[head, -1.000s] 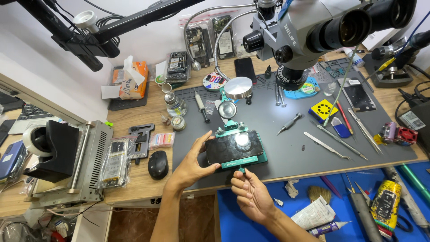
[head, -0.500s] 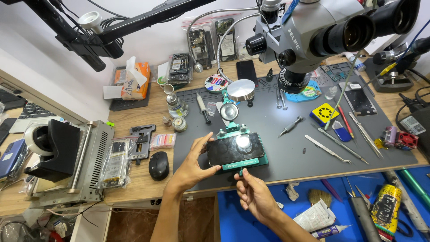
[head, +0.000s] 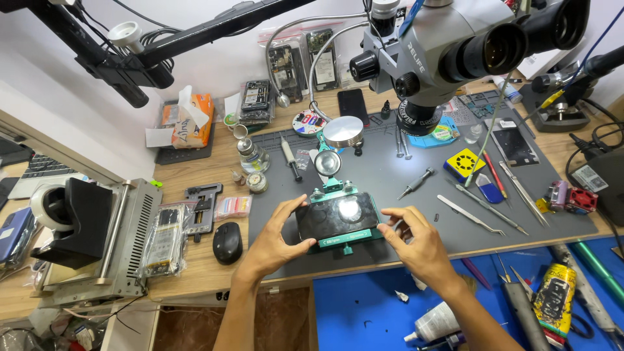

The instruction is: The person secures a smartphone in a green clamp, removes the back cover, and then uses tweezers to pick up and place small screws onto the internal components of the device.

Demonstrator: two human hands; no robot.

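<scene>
The grey work mat (head: 416,195) stretches ahead of both hands and well out past the right one, under the stereo microscope (head: 448,52) that hangs above and beyond them. Directly between the hands sits the teal clamp fixture (head: 344,235), and lying flat in it is a dark smartphone (head: 337,218), its long axis running straight from one hand to the other. A lamp glare sits on the glass, so its surface is hard to read.

The left hand (head: 270,244) cups the phone's near-left end, thumb at the front edge and fingers curled over the far corner, touching it. The right hand (head: 416,244) is spread, its fingertips at the phone's right end; whether they press the phone or the fixture I cannot tell. Both hands are about equally close.

Metal tweezers (head: 471,214) lie beyond the right hand; a black mouse (head: 227,242) lies just outside the left.
</scene>
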